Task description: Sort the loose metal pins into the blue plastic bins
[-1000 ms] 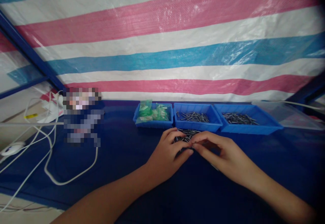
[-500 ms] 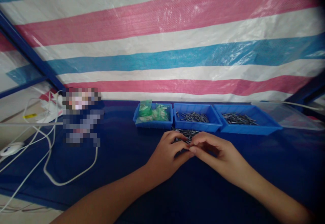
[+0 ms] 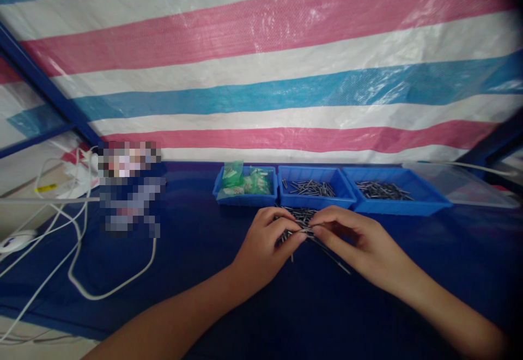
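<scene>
My left hand [image 3: 261, 243] and my right hand [image 3: 363, 248] meet at the near side of a loose pile of thin metal pins [image 3: 301, 215], which look like nails or blind rivets. Thumb and fingers are pinched together on each hand. A thin metal pin [image 3: 307, 230] shows between the two sets of fingertips, and both seem to grip it. Just below my right fingertips, a few pins [image 3: 337, 263] stick out toward me over the blue table. Part of the pile is hidden behind my fingers.
Behind the pile stand three blue bins: the left bin [image 3: 245, 201] with green packets [image 3: 259, 181], the middle bin [image 3: 322, 203] and right bin [image 3: 425, 206] with metal pins. A clear plastic sheet [image 3: 461, 185] lies right. White cables [image 3: 73, 264] and blurred items are left.
My fingertips have parted slightly, and a thin pin now shows between them. Pins at the near side of the pile, below my fingers, have come into view.
</scene>
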`<state>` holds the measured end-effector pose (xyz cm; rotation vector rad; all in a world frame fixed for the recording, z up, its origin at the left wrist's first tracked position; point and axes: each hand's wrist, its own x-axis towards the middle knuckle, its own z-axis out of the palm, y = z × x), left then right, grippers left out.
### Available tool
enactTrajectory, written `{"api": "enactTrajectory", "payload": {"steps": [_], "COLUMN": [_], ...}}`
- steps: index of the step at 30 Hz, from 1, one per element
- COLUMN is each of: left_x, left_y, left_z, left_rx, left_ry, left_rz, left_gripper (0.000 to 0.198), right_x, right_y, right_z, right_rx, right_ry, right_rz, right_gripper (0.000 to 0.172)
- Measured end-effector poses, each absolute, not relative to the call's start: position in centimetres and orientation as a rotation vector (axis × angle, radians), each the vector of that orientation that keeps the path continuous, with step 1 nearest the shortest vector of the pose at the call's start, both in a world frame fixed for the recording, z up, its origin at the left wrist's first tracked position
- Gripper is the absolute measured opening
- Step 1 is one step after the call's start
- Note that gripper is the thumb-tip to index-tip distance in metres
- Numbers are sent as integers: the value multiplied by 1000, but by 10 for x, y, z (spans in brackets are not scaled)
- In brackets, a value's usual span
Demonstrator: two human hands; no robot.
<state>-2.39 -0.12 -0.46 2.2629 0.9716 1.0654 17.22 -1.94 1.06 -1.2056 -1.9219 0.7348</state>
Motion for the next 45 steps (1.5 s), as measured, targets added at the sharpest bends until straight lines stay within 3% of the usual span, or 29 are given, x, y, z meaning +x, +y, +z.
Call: {"api": "enactTrajectory", "payload": {"steps": [3,8,13,17,26,29,34,45], "left_x": [-25,-27,-28,-29,-31,-30,-29,-28], "left_y": [0,1,0,0,3,4,3,3], "left_z": [-4,-5,-8,-10,-14,-13,-9,-9], "left_rx": [2274,2427,2536,2609,2650,2646,2649,2659], "left_ry": [1033,1095,1117,1152,1135,1148,1164,1206], "left_rz": [1076,879,680,606,616,612,601,532], "left_gripper": [14,40,41,41,17,13,10,15], "right_x": [179,216,275,280,190,180,176,174], "right_y": [-14,5,26,27,-7,-9,-7,-8], "right_z": [13,18,14,15,4,-8,-12,-10], "right_rx": [-1196,-1409,-1919,-1826,-1320,-1304,-1298,-1371], "right_ry": [-2069,-1954,-1630,-1744,-2365,-2480,-2526,-2494], "right_rz": [604,266,-75,-328,236,245,317,290], "right_gripper": [18,20,26,28,23,26,16,16]}}
